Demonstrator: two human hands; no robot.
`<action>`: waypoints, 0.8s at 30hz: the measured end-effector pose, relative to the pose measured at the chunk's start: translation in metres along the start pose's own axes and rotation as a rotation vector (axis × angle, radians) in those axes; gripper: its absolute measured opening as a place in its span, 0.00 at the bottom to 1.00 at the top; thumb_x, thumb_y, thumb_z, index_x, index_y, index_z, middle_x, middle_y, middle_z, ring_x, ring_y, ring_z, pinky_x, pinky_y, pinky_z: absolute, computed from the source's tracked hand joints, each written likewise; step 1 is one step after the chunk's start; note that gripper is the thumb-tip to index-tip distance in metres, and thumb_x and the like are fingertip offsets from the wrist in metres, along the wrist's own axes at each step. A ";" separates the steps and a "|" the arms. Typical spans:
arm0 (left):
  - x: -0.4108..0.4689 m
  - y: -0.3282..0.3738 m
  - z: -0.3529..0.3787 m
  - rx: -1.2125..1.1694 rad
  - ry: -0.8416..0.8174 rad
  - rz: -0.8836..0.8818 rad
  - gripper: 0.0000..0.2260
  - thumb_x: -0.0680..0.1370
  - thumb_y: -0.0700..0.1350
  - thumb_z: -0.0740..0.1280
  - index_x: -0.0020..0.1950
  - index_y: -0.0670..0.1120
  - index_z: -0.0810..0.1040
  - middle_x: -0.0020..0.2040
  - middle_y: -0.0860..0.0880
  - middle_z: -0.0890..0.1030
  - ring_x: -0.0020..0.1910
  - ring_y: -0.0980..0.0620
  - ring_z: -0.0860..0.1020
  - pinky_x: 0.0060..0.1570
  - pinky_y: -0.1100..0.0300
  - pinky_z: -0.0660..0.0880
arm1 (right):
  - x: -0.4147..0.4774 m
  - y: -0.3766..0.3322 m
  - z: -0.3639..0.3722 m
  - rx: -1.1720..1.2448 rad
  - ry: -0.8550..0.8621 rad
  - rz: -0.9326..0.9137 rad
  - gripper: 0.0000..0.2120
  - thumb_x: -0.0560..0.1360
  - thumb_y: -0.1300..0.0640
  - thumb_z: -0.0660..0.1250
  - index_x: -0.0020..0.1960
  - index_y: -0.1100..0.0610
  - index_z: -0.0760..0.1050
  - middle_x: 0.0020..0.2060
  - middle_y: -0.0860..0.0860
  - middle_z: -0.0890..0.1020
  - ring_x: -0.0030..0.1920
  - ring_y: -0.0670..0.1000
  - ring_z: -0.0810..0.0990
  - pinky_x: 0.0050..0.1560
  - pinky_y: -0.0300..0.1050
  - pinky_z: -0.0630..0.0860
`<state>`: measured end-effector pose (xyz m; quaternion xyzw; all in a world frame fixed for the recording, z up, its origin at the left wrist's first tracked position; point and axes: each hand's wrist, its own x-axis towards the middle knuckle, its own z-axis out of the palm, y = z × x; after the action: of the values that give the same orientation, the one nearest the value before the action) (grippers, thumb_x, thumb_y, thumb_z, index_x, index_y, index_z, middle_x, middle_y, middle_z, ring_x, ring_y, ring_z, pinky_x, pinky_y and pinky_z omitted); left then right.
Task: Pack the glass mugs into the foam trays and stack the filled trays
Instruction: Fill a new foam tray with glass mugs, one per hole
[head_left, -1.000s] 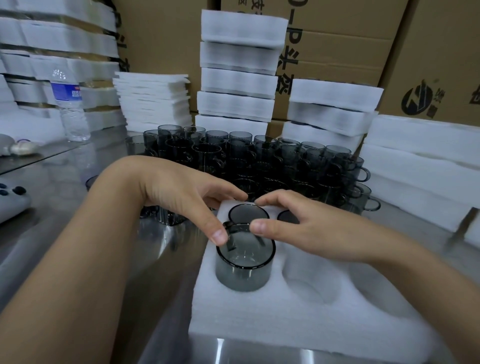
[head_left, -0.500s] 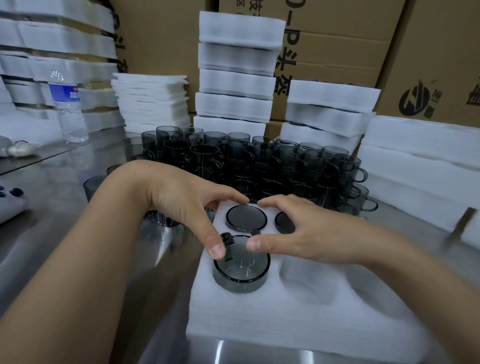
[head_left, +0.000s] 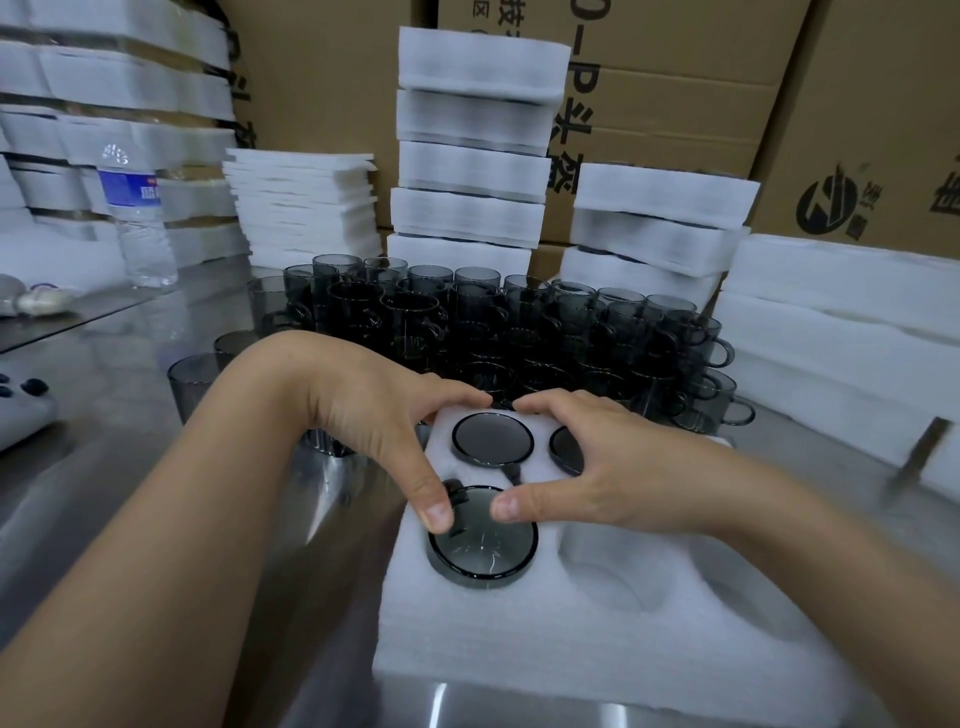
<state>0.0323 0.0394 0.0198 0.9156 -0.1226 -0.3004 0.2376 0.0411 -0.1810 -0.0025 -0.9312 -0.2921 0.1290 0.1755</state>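
At near-left pocket of foam tray, glass mug sitting upright, long axis vertical, mouth facing up, handle pointing far-left. Left grip and right grip both spread, not clamping: thumbs pressing rim, fingers arching to tray's far edge. Seated mugs filling two far pockets. Loose mugs crowding counter behind.
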 end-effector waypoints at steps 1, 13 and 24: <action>0.000 0.000 0.000 0.000 0.001 0.002 0.55 0.51 0.61 0.78 0.73 0.68 0.54 0.57 0.74 0.67 0.53 0.72 0.71 0.48 0.72 0.70 | 0.000 0.000 0.000 0.001 0.000 0.000 0.54 0.48 0.20 0.61 0.71 0.36 0.56 0.68 0.38 0.63 0.70 0.44 0.59 0.69 0.49 0.62; -0.002 0.003 0.001 0.014 0.003 -0.006 0.53 0.52 0.62 0.78 0.72 0.69 0.54 0.55 0.75 0.66 0.51 0.74 0.70 0.48 0.72 0.69 | 0.000 -0.001 -0.001 0.003 -0.009 -0.001 0.50 0.51 0.21 0.63 0.70 0.34 0.56 0.67 0.39 0.64 0.69 0.46 0.60 0.69 0.51 0.63; -0.006 -0.001 -0.001 -0.052 0.138 0.082 0.40 0.57 0.62 0.77 0.67 0.66 0.66 0.62 0.67 0.74 0.59 0.68 0.74 0.58 0.67 0.71 | 0.000 0.007 0.002 -0.071 -0.025 -0.050 0.52 0.51 0.17 0.53 0.72 0.34 0.52 0.70 0.40 0.60 0.71 0.46 0.56 0.64 0.44 0.58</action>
<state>0.0281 0.0428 0.0228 0.9218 -0.1354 -0.2297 0.2812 0.0440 -0.1857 -0.0076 -0.9276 -0.3218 0.1256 0.1422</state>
